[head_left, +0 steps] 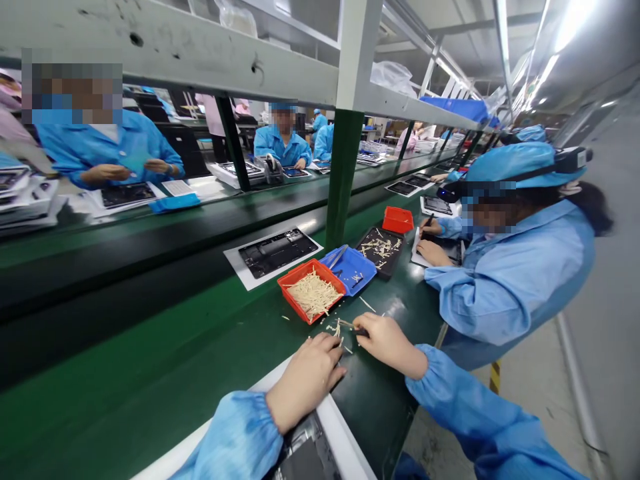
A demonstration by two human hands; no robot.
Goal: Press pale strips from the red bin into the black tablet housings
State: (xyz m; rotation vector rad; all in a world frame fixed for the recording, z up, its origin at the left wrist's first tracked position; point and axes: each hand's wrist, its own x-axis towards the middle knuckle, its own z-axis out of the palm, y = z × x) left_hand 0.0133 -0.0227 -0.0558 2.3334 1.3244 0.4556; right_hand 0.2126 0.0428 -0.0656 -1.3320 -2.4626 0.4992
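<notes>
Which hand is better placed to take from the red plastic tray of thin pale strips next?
Left, probably: the left hand looks empty and lies near the red plastic tray, while the right hand grips a slim dark tool.

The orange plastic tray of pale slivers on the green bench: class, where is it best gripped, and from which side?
Take the orange plastic tray by its raised near rim, from above on the wearer's side: pale slivers heap loose inside, and the blue plastic tray sits close beyond.
</notes>
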